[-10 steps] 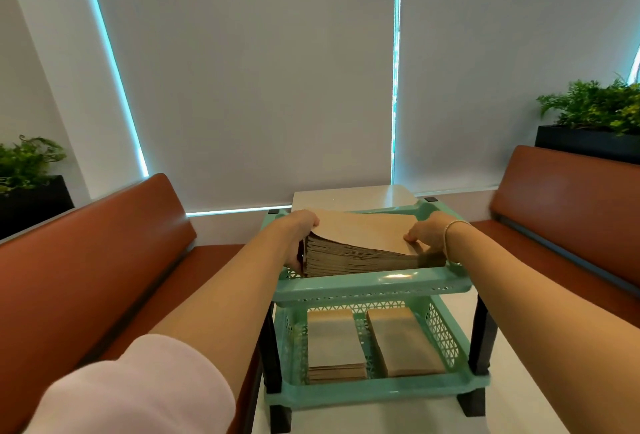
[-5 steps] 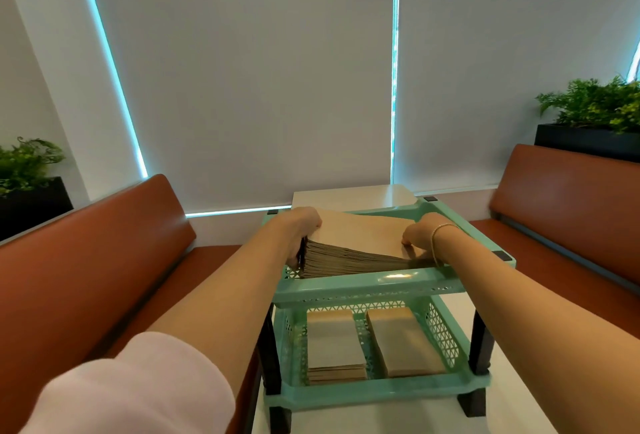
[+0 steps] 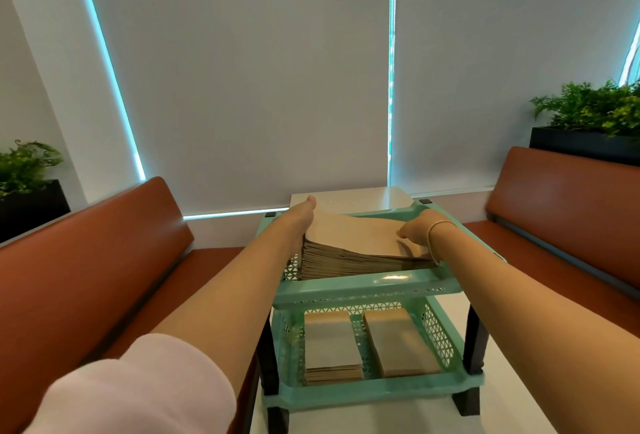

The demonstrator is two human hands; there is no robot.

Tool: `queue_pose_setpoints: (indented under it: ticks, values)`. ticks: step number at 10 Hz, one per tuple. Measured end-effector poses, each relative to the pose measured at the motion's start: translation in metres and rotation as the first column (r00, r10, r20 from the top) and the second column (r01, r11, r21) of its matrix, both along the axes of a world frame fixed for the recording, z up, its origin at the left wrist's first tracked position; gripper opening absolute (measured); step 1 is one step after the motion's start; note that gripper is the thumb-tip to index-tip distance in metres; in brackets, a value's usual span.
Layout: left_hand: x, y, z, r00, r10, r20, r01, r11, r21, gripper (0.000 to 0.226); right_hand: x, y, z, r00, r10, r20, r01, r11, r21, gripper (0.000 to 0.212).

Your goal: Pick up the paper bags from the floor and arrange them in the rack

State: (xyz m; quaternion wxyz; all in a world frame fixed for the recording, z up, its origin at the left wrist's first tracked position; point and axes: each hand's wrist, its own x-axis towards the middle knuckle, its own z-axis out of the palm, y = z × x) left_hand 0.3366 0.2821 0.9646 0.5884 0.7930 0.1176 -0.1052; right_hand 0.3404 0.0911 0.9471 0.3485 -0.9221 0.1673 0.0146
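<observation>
Settling a thick stack of paper bags (image 3: 360,250) into the top tray of the green rack (image 3: 367,290), both hands on it. Left hand (image 3: 300,217) runs along the stack's left edge, fingers straight and together, flat against the side; thumb not visible. Right hand (image 3: 417,231) sits on the stack's right end, fingers curled over the top sheet, looks like gripping or pressing that corner; fingertips hidden, so exact hold unclear. Stack between the two hands, fanned, higher on the left-hand side, not squared yet. Below the hands, in the lower tray, two shorter bag piles (image 3: 332,343) lie side by side, flat and tidy.

Progress judgement: late stage. Lower tray looks done, top tray loaded but needs squaring and release. Floor around the rack is mostly out of view, so cannot tell if more bags are left to pick up. Benches either side of the arms, no bags seen on them.
</observation>
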Motion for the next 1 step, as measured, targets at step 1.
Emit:
queue_pose_setpoints:
  ticks: [1]
  values:
    - [-0.0209, 0.0006, 0.0113, 0.998, 0.049, 0.024, -0.048, 0.998, -0.046, 0.064, -0.0046, -0.0023, 0.0036, 0.999, -0.013, 0.044, 0.010, 0.998, 0.056, 0.041]
